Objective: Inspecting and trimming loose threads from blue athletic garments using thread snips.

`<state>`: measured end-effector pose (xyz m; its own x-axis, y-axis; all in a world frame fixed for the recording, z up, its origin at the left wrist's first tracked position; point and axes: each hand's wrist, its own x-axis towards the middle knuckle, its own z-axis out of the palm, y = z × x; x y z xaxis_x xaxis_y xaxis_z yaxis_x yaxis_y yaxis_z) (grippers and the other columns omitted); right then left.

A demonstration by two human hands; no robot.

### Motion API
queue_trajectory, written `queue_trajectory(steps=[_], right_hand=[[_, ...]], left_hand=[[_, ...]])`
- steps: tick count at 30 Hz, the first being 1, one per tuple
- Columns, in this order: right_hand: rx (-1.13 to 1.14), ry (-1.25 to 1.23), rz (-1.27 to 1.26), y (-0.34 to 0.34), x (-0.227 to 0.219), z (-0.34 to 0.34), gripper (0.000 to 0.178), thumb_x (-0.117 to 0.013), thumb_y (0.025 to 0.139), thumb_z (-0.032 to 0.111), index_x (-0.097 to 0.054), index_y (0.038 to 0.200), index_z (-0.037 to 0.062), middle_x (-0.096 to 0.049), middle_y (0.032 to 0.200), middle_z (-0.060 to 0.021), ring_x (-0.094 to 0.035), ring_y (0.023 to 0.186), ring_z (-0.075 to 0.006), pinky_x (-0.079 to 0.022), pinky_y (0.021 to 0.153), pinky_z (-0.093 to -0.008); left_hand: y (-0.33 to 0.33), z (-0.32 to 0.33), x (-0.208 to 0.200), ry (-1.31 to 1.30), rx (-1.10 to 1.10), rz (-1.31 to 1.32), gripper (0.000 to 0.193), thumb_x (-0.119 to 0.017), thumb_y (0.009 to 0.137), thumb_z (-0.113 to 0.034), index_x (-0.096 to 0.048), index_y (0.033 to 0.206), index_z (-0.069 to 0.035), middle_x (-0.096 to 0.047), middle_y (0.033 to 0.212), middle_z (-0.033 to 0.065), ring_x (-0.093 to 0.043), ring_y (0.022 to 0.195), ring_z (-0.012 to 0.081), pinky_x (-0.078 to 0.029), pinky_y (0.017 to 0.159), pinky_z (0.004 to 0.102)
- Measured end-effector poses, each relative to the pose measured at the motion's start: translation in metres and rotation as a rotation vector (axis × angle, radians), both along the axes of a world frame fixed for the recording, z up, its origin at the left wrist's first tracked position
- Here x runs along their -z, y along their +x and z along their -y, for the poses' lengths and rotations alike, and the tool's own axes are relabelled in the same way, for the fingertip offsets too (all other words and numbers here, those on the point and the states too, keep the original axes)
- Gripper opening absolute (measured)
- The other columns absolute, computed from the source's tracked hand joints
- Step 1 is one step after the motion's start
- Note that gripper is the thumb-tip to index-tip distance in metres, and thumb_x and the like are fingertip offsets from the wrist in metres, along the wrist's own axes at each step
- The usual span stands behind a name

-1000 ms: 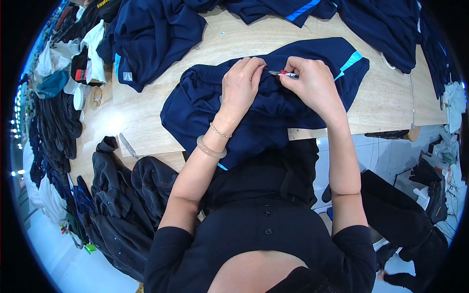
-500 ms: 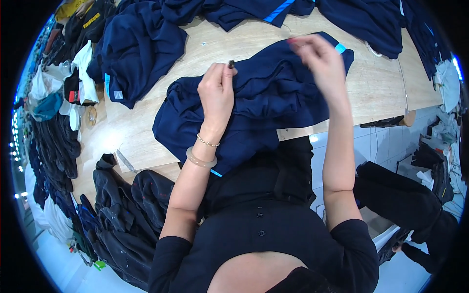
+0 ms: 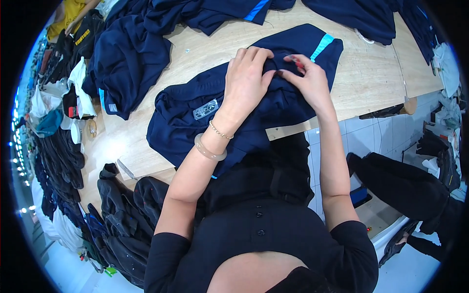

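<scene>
The navy garment point(image 3: 176, 134) lies bunched on the plywood surface point(image 3: 371, 68), its silver label point(image 3: 206, 109) newly exposed. The left hand point(image 3: 249, 73) and right hand point(image 3: 307, 80), the latter with a red object point(image 3: 299, 64), have reconverged over the cloth; finger closure cannot be determined.

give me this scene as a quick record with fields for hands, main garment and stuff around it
left hand: on the navy garment, fingertips close to the right hand
right hand: at the garment, a small red item among its fingers, mostly hidden
garment details: bunched; light blue stripe at far right, grey tag left of the left wrist
surface: pale wooden table
left wrist: beaded bracelet, pale bangle
nearby: navy clothing at far left, dark grey clothing at near left
</scene>
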<state>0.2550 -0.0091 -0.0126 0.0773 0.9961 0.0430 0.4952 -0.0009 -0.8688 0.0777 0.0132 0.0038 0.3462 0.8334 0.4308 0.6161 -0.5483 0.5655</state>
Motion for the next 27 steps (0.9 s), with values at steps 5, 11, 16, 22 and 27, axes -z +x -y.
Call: queue_trajectory(steps=[5, 11, 16, 22, 27], right_hand=[[-0.081, -0.122, -0.046, 0.004, 0.005, -0.01, 0.039, -0.076, 0.077, 0.023, -0.068, 0.109, 0.0014, -0.07, 0.104, -0.0132, -0.066, 0.095, -0.0193, -0.048, 0.09, -0.031], [0.005, -0.079, -0.229, 0.009, 0.008, -0.007, 0.033, -0.068, 0.088, 0.03, -0.064, 0.107, 0.0032, -0.058, 0.077, 0.0011, -0.051, 0.071, -0.0084, -0.044, 0.068, -0.024], [0.056, -0.167, -0.585, 0.015, -0.02, 0.017, 0.029, -0.046, 0.102, 0.032, -0.059, 0.108, 0.0065, -0.054, 0.075, 0.0035, -0.047, 0.067, -0.0045, -0.037, 0.061, -0.0194], [-0.08, -0.421, -0.881, 0.009, -0.028, 0.041, 0.028, -0.055, 0.097, 0.027, -0.064, 0.093, 0.0014, -0.049, 0.056, 0.0026, -0.039, 0.046, -0.0033, -0.029, 0.044, -0.0197], [0.072, -0.57, -0.916, -0.012, -0.021, 0.046, 0.031, -0.056, 0.096, 0.03, -0.066, 0.084, 0.0026, -0.033, 0.048, 0.0069, -0.026, 0.04, -0.0035, -0.018, 0.041, -0.0221]], left_hand=[[-0.002, 0.013, 0.009, 0.044, -0.087, 0.015, 0.025, -0.074, 0.075, -0.004, -0.061, 0.096, -0.003, -0.054, 0.098, 0.0105, -0.055, 0.091, 0.0291, -0.048, 0.078, 0.0359], [0.013, 0.01, 0.018, 0.056, -0.138, -0.011, 0.018, -0.072, 0.077, -0.005, -0.065, 0.094, -0.002, -0.054, 0.092, 0.0111, -0.057, 0.084, 0.0276, -0.049, 0.074, 0.0348], [0.012, 0.009, 0.026, 0.055, -0.17, -0.029, 0.009, -0.068, 0.082, -0.004, -0.066, 0.09, -0.001, -0.057, 0.086, 0.0107, -0.06, 0.076, 0.0273, -0.05, 0.069, 0.0346], [0.012, 0.017, 0.027, 0.025, -0.126, 0.057, 0.003, -0.063, 0.085, -0.002, -0.063, 0.087, 0.0, -0.061, 0.082, 0.0131, -0.062, 0.075, 0.0298, -0.051, 0.067, 0.0367], [0.011, 0.025, 0.023, -0.175, -0.11, 0.181, 0.002, -0.054, 0.09, 0.002, -0.053, 0.093, 0.002, -0.065, 0.082, 0.018, -0.066, 0.073, 0.0358, -0.052, 0.061, 0.0403]])
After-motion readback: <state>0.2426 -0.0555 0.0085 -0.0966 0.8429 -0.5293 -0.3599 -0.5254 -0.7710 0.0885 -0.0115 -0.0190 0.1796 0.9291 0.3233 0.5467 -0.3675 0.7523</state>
